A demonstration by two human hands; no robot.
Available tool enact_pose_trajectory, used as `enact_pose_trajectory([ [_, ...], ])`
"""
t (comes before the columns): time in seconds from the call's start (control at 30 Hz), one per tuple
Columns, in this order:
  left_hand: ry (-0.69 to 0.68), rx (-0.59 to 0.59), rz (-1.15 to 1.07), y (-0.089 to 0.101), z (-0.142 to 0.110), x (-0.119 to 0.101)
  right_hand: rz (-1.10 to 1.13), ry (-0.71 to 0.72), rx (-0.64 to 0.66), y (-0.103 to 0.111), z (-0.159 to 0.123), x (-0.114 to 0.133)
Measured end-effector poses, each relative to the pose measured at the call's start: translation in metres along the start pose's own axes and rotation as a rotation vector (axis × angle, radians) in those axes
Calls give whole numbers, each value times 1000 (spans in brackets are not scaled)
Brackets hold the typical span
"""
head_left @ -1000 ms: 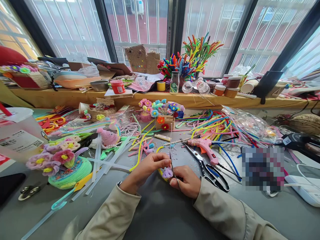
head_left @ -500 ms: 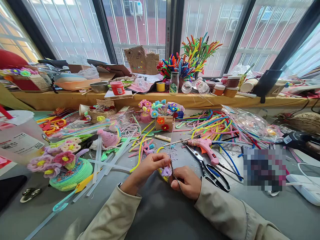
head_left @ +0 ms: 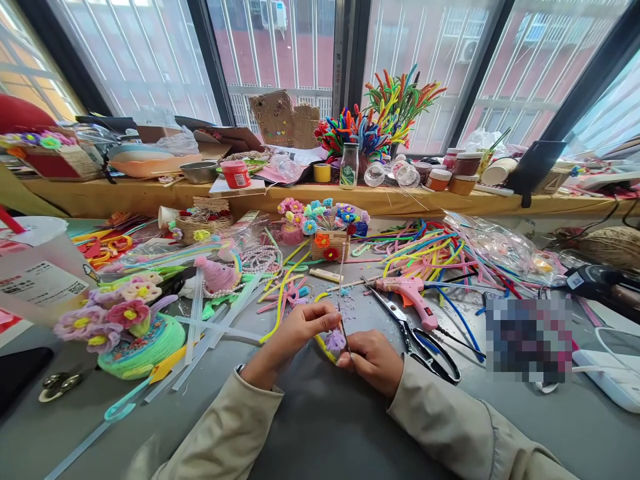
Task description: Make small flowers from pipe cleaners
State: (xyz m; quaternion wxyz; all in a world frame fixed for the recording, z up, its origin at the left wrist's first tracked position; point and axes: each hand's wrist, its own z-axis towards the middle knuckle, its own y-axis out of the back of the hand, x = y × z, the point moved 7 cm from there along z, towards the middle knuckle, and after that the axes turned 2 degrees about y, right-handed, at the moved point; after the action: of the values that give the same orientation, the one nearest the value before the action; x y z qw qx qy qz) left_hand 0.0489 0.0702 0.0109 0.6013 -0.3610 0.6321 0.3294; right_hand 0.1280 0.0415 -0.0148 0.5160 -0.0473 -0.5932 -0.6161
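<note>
My left hand pinches a small lilac pipe-cleaner flower, which hangs just under its fingertips. Below and beside the flower, a yellow fuzzy stem curves away. My right hand is closed around a pair of small scissors, their thin dark blades pointing up along the flower's right side. The handle is mostly hidden by my fingers, and I cannot tell whether the blades touch the petals. Tiny lilac scraps lie on the table just beyond my hands.
Large black-handled scissors and a pink glue gun lie to the right. Behind them are loose pipe cleaners. Clear strips and a flower-topped green yarn base sit left, near a drink cup.
The scissors have shifted slightly and their handle loop shows less. My right hand is turned a little, and the lilac flower sits at a slightly different angle.
</note>
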Motion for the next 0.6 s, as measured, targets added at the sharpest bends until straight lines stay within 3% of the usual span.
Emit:
enact_pose_trajectory([
  [0.27,12,24,51,-4,-2,-2,-49,30,-10,1,-1,1],
  [0.6,10,-36,-22,4,2,4,-31,-8,-96,5,2,-3],
])
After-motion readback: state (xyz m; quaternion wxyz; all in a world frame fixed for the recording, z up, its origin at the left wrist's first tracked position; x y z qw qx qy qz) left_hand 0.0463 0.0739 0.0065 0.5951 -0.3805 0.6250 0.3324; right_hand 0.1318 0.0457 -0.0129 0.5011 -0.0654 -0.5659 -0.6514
